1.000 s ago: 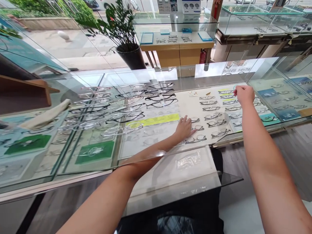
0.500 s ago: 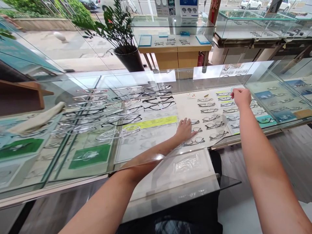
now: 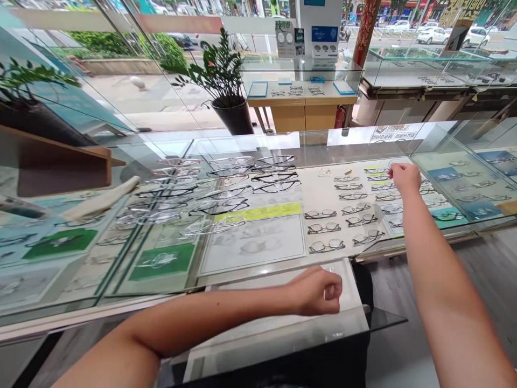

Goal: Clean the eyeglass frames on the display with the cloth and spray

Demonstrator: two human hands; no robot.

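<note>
My left hand hangs over the pale open drawer at the front of the counter, fingers curled inward. Whatever lies in its grip, if anything, is hidden. My right hand reaches over the display case with its fingers pinched together beside a pair of glasses on a yellow-striped card; what they pinch does not show. Between the hands, rows of glasses lie on the white case floor, among them a thin-framed pair. Several more glasses rest on the glass top at left.
A beige cloth lies on the glass at left, near a brown wooden stand. The clear panel edge juts out at the front. Behind the counter stand a potted plant and another display case.
My left hand has pulled back from the rows of glasses to above the drawer, and its fingers have curled. My right hand stays by the same glasses. The view has tilted up a little.
</note>
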